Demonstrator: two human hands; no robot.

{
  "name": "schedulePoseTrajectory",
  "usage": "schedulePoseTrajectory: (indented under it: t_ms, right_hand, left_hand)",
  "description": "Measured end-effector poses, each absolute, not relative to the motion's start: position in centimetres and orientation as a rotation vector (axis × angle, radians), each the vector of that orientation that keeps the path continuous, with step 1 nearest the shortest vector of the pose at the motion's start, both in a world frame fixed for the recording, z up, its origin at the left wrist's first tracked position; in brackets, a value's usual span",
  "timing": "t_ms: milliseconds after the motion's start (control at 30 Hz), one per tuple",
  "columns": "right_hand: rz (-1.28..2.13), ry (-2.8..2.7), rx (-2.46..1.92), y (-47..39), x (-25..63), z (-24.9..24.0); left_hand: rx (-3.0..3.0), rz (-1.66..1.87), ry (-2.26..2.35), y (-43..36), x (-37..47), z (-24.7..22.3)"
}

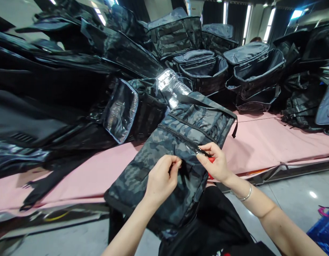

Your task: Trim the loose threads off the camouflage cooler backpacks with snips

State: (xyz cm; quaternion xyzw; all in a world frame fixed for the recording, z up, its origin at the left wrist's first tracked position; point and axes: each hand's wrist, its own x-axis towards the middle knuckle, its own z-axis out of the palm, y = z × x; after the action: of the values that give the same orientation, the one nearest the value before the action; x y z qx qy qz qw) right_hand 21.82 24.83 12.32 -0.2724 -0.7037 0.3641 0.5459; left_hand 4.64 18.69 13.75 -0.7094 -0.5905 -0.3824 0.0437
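A dark grey camouflage bag (143,167) lies slantwise across my lap and the table edge, with a black zipper (180,134) running across it. My left hand (163,177) is closed in a pinch just above the fabric. What its fingertips hold, if anything, is too small to make out. At the right end of the zipper, my right hand (216,161) is closed with thumb and forefinger pinched together. A red-handled tool (211,168) shows in its palm; the fingers hide most of it. A black strap (207,103) lies over the bag's far end.
A pink-covered table (260,142) runs from side to side. Piled bags (47,89) crowd its left. Open grey-lined bags (257,67) stand at the back, near a silver-lined bag (121,110). A blue bag (323,227) sits on the floor at right.
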Motion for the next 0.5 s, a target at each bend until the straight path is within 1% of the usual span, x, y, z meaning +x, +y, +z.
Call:
schedulePoseTrajectory:
  t_ms: [133,233,400,500]
  right_hand:
    - [0.489,-2.037,-0.606,24.2,23.2,11.7]
    - [0.277,-2.172,-0.579,24.0,23.6,10.9]
    - [0.133,-2.211,-0.571,24.5,23.2,10.1]
    - [0.173,-2.133,-0.518,25.0,22.9,9.9]
  left_hand:
    - [-2.17,-1.201,-1.841,18.6,4.7,14.0]
    - [-2.183,-1.214,-1.867,18.7,4.9,14.1]
    - [-2.203,-1.232,-1.93,18.6,4.6,14.2]
    - [-2.164,-1.367,-1.981,17.9,4.5,14.9]
